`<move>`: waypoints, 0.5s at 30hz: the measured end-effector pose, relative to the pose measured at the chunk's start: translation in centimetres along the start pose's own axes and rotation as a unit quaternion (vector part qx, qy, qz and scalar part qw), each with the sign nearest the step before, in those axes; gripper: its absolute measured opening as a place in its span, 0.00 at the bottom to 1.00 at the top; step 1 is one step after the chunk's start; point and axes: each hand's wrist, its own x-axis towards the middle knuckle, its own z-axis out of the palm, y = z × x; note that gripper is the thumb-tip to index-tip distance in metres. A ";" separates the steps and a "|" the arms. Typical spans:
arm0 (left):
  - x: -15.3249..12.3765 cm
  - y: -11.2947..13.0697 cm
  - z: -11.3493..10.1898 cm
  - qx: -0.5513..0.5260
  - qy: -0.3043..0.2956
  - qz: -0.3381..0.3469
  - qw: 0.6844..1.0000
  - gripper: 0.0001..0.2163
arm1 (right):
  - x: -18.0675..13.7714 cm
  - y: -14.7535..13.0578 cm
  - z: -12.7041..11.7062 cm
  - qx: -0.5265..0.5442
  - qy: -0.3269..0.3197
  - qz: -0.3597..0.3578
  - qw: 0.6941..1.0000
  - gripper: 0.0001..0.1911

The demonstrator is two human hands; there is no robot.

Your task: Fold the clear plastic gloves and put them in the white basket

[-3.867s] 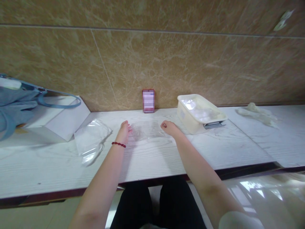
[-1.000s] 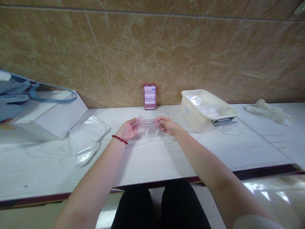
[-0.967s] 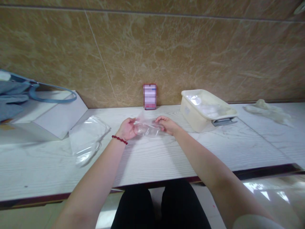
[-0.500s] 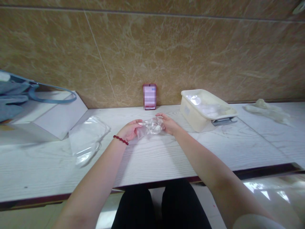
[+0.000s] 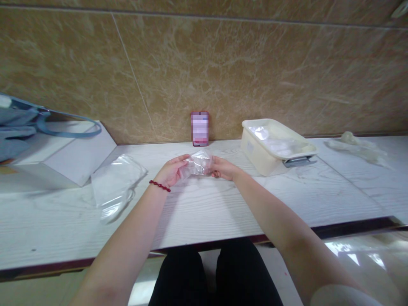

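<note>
Between my two hands is a crinkled clear plastic bag point(image 5: 200, 163), held just above the white wood-grain table point(image 5: 204, 212). My left hand point(image 5: 174, 170), with a dark red bead bracelet at the wrist, pinches the bag's left end. At its right end my right hand point(image 5: 225, 168) grips the plastic, with some fingers curled underneath. What the bag contains, if anything, cannot be made out. Flat clear plastic bags point(image 5: 116, 185) lie in a stack to the left of my left forearm.
A phone point(image 5: 200, 129) leans on the marble-patterned wall. To the right stands a cream plastic bin point(image 5: 255, 152) with clear bags inside; beyond it lies a crumpled translucent bag point(image 5: 358, 146). A white box point(image 5: 68, 157) and a blue strapped bag point(image 5: 17, 131) are at the left.
The clear bag is folded more compactly and lifted slightly. My right hand has shifted, its fingers now curled under the bag's right end. My left hand has moved slightly left.
</note>
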 end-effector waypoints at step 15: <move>-0.6 0.2 -0.1 0.126 -0.046 0.009 0.991 0.26 | 1.0 0.5 -0.3 -0.007 0.073 -0.090 0.993 0.23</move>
